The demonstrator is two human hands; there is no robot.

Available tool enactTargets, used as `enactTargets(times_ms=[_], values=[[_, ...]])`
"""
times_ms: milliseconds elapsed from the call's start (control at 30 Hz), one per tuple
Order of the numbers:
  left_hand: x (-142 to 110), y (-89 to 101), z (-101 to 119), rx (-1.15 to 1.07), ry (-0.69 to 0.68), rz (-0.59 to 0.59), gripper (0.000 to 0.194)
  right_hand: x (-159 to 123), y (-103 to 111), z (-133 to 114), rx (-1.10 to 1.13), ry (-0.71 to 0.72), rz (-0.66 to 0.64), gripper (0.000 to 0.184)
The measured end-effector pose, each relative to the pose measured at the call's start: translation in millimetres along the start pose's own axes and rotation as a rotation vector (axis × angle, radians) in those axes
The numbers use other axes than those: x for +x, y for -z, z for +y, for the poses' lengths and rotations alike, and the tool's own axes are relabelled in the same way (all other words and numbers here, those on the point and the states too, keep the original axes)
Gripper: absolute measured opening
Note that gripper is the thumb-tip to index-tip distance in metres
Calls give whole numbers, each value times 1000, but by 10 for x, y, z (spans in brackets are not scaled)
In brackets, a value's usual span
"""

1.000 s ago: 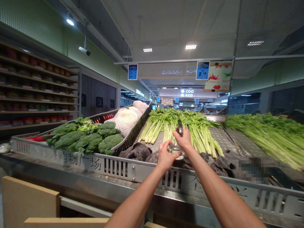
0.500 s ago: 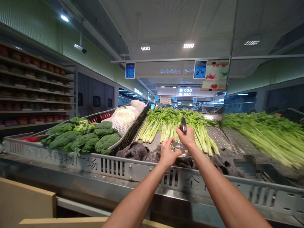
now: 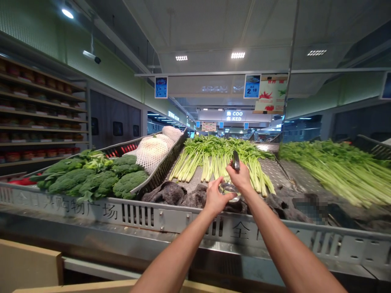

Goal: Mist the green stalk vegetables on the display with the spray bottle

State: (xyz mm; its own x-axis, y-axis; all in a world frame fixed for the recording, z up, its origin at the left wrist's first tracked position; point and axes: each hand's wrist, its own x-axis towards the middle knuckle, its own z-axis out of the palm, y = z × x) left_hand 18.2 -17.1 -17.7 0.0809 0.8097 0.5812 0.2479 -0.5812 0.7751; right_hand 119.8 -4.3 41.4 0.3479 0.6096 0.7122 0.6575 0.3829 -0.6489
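In front of the celery [image 3: 210,158], my left hand [image 3: 216,197] curves its fingers and thumb around the side of a clear round thing [image 3: 229,189], which looks like a glass or a roll of clear tape. My right hand [image 3: 240,176] is closed on a short dark handle-like thing [image 3: 236,160] that sticks up above its fingers; its kind does not show. The right wrist is beside the clear round thing and partly covers it. Celery stalks lie on the sloped rack behind both hands, leafy ends away from me. Beneath them are dark crumpled cloths [image 3: 166,193].
Broccoli [image 3: 97,173] fills the left compartment, with net-wrapped pale produce [image 3: 154,150] behind it. A grey slotted rail [image 3: 175,216] runs along the rack's front. To the right a mirror [image 3: 330,162] reflects the celery. Shelves of jars [image 3: 42,118] stand at far left.
The view has turned slightly right, so rack and vegetables sit further left. Both hands keep the same pose and hold the same things.
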Motion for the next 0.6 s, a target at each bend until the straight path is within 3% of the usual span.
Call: enactTargets(times_ms=[600], values=[[-1, -307, 35, -15, 8, -72, 68, 13, 206, 256, -50, -23, 58, 25]])
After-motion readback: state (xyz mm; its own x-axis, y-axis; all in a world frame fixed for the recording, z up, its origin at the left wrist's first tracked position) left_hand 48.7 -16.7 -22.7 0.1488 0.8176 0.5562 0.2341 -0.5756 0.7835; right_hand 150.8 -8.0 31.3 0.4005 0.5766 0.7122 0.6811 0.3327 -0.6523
